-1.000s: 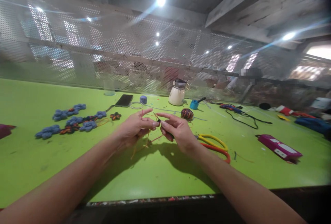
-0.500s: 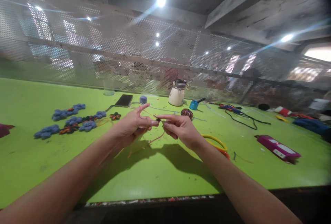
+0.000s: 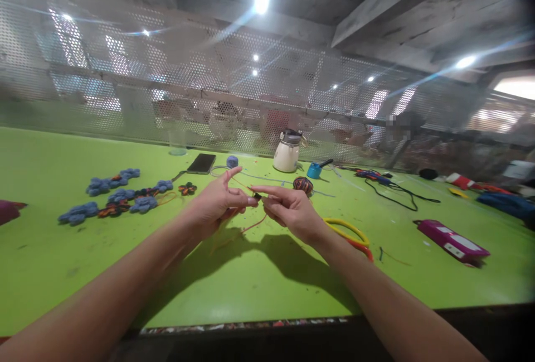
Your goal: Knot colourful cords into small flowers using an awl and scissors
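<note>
My left hand [image 3: 217, 203] pinches a small dark crocheted piece [image 3: 257, 197] between thumb and fingers, with its index finger raised. A thin orange yarn [image 3: 240, 182] runs from that raised finger down to the piece. My right hand [image 3: 290, 208] meets it from the other side, index finger stretched along the top and the other fingers closed. Whatever slim thing it grips is hidden by the fingers. Below the hands hangs a pinkish strand of yarn [image 3: 254, 224]. Behind them lies a dark multicoloured yarn ball [image 3: 302, 185].
Blue crocheted flowers [image 3: 144, 204] and an orange-black flower [image 3: 188, 188] lie left, near a phone [image 3: 201, 163] and blue yarn ball [image 3: 232, 162]. A white flask [image 3: 286, 153] and blue pot [image 3: 314, 170] stand behind. Right are yellow tubing [image 3: 346, 228] and a purple power strip [image 3: 451, 239].
My right fingertips have shifted slightly at the dark piece, and its index finger reaches a little further left. My left hand stays nearly as it was. The view has moved slightly.
</note>
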`<state>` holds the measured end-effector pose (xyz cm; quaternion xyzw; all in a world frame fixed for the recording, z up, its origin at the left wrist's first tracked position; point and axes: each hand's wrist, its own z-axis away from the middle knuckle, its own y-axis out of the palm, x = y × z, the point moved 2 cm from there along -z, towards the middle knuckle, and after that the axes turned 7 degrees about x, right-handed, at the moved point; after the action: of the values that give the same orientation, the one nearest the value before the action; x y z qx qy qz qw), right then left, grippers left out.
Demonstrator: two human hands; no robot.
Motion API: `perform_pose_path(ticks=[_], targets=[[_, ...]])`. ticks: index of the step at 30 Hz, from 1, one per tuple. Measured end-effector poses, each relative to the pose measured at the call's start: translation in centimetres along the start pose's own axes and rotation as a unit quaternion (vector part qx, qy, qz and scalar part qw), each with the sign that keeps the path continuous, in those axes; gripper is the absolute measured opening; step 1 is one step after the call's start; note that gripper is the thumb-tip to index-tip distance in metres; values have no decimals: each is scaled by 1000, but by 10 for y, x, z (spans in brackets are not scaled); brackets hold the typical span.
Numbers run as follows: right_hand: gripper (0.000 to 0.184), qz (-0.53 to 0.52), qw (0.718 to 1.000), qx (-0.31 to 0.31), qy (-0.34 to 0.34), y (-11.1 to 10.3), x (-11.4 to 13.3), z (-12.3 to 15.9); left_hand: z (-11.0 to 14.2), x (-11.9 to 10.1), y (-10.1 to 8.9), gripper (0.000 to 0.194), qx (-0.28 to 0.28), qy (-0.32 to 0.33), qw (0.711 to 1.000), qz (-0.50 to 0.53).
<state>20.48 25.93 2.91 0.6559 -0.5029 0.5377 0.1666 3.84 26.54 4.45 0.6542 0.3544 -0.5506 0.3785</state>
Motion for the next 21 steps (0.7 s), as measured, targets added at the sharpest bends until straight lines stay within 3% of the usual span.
perform_pose_path(ticks=[9, 13, 17, 21], targets=[[37, -49, 996, -72, 11, 3, 0, -2, -1, 2, -2, 100, 3, 5, 1000, 19], [40, -75, 992, -104, 19, -2, -1, -4, 2, -5, -5, 83, -22, -12, 999, 30], [42, -115, 983, -139, 41, -10, 1, -4, -3, -7, -18, 64, -42, -10, 999, 13], [38, -173, 966, -185, 51, -20, 8, -3, -15, 5, -40, 68, -106, -5, 994, -38]])
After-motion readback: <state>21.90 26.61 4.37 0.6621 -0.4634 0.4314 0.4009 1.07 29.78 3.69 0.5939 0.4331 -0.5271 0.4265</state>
